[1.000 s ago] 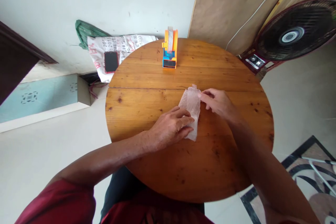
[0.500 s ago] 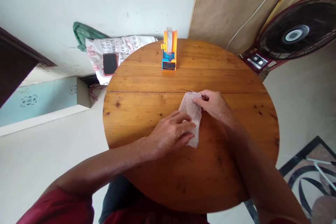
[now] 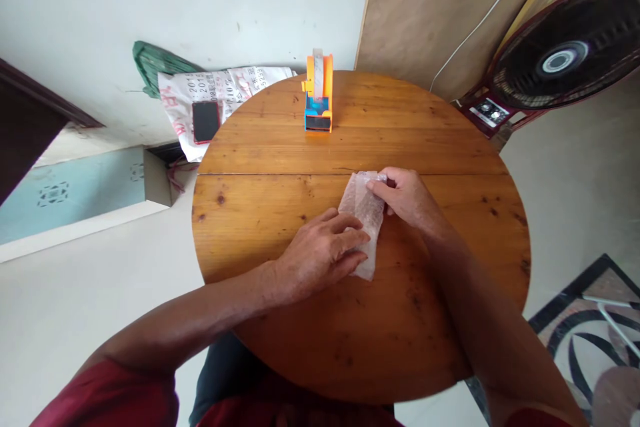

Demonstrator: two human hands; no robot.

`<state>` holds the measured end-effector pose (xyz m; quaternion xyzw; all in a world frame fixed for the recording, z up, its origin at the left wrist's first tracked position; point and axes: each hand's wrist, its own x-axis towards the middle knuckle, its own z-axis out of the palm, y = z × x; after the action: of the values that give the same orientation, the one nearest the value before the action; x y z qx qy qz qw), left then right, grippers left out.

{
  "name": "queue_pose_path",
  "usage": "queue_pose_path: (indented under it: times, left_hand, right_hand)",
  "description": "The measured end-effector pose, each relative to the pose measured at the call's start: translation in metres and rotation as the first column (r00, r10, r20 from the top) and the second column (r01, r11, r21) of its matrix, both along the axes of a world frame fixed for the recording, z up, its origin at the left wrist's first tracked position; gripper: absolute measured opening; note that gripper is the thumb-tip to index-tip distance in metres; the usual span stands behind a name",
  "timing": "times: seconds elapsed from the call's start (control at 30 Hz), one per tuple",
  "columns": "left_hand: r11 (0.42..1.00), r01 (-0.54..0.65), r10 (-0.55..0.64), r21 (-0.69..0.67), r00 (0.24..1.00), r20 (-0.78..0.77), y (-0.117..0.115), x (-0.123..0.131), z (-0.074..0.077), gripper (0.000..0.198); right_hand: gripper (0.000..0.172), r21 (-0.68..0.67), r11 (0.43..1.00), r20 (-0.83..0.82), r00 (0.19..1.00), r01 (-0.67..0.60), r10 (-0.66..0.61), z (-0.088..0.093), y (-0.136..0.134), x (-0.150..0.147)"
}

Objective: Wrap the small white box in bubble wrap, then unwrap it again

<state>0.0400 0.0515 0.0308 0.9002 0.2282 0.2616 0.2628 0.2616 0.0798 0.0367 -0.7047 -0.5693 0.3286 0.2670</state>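
Observation:
A folded piece of clear bubble wrap (image 3: 364, 203) lies on the round wooden table (image 3: 280, 340), its long side running away from me. My right hand (image 3: 404, 195) pinches its far right corner between thumb and fingers. Across its lower left part rests my left hand (image 3: 330, 247), fingers stretched out and slightly spread, pressing on the wrap. Whether anything is inside the wrap I cannot tell.
An orange and blue tape dispenser (image 3: 318, 97) with a roll of clear tape stands at the table's far edge. Beyond the left edge, a phone (image 3: 205, 122) lies on a printed white sack (image 3: 175, 107). A large fan (image 3: 565, 57) stands at the right.
The far right corner of the wrap is lifted or folded slightly more under my right hand's fingers. My left hand stays in place on the wrap. The view has shifted a little.

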Motion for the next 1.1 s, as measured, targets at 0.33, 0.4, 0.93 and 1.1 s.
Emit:
queue_pose_path:
  times: [0.33, 0.4, 0.93, 1.1]
  left_hand:
    - [0.999, 0.016, -0.016, 0.041, 1.000, -0.007, 0.001, 0.000, -0.001, 0.020]
    - [0.999, 0.014, -0.013, 0.041, 1.000, -0.016, 0.000, 0.000, 0.000, 0.020]
    - [0.993, -0.042, 0.054, 0.106, 0.993, -0.105, -0.005, 0.000, -0.002, 0.025]
    - [0.981, -0.175, 0.182, 0.082, 0.980, -0.084, -0.014, 0.000, -0.005, 0.023]
  right_hand:
    - [0.027, 0.009, 1.000, -0.132, 0.991, -0.021, 0.022, -0.003, -0.001, -0.003]
    - [0.028, 0.053, 0.998, -0.136, 0.990, -0.021, 0.028, -0.006, 0.000, -0.004]
    - [0.024, 0.223, 0.962, -0.192, 0.961, -0.155, 0.199, 0.030, -0.024, -0.022]
    - [0.016, 0.259, 0.943, -0.123, 0.961, -0.210, 0.247, 0.041, -0.043, -0.027]
